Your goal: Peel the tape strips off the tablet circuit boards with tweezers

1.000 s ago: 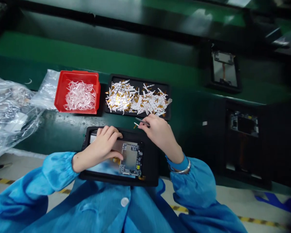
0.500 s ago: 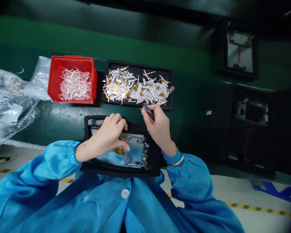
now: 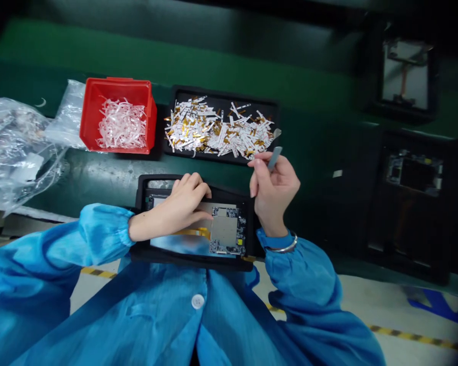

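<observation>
A black tray (image 3: 236,260) in front of me holds an opened device with a circuit board (image 3: 227,235) and a shiny panel. My left hand (image 3: 183,202) rests on the upper left of that device, fingers curled and pressing down. My right hand (image 3: 273,188) is raised just right of the tray, closed round metal tweezers (image 3: 275,157) that point up and away. Behind it lies a black tray (image 3: 275,109) heaped with small white and gold flex strips (image 3: 219,133).
A red bin (image 3: 89,109) of white paper strips stands left of the strip tray. Crumpled clear plastic bags (image 3: 15,152) lie at the far left. Two more black trays with devices (image 3: 406,79) (image 3: 414,173) sit on the green conveyor at the right.
My right hand has drawn back from the strip tray's edge and turned upright, the tweezers now pointing up. My left hand stayed on the device. The view shifted slightly left.
</observation>
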A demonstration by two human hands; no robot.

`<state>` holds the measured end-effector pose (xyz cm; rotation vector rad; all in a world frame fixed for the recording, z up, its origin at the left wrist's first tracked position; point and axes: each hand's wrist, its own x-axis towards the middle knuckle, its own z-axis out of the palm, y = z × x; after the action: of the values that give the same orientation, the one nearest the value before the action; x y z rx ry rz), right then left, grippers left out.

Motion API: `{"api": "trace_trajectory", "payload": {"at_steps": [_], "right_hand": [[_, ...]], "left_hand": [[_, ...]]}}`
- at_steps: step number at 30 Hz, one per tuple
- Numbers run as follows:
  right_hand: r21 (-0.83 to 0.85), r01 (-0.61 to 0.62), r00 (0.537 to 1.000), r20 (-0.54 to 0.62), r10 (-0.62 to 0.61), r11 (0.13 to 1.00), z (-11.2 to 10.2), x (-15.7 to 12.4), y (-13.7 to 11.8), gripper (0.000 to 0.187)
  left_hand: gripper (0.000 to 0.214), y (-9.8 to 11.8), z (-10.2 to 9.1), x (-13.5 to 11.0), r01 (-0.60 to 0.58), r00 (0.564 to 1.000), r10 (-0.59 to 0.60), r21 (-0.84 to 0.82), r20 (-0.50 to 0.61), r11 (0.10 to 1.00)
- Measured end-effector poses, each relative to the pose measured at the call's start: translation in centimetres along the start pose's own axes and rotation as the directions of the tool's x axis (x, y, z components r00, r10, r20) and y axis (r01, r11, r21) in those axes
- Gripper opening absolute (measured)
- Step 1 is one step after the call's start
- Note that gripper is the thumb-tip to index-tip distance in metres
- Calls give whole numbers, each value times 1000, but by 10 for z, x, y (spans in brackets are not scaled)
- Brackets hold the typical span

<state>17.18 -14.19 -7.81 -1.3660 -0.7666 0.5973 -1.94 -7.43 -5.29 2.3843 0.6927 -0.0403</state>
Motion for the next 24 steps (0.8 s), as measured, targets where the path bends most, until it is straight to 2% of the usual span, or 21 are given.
{"api": "trace_trajectory", "payload": {"at_steps": [3,6,8,12,14,16,20,24], "right_hand": [[53,-83,987,145,75,995,-11,-3,-18,14],[51,-260,911,346,227,964,-17,-13,-38,15],[59,-370,863,393,319,927,-15,-22,-47,21],[128,-484,821,408,399,865,-7,-32,-50,28],[144,-499,813,418,404,855,-4,-35,-47,28],[152,-487,825,403,396,860,-3,-37,-45,24],[84,-341,898,324,298,936,-4,-44,-47,18],[-78,-260,877,397,270,962,-13,-48,-55,8]], "left_hand": [[22,-1,-20,-11,-104,995,104,-12,7,994],[19,3,-42,-14,-213,968,208,-27,-138,977],[23,8,-48,-12,-266,940,246,-56,-237,962],[15,21,-39,-5,-361,906,306,-154,-293,920],[12,25,-33,-5,-367,901,304,-168,-309,915],[15,28,-28,-6,-354,908,288,-189,-305,916],[23,30,-25,-9,-337,914,278,-172,-295,926],[23,27,-22,-6,-350,887,322,-28,-331,936]]}}
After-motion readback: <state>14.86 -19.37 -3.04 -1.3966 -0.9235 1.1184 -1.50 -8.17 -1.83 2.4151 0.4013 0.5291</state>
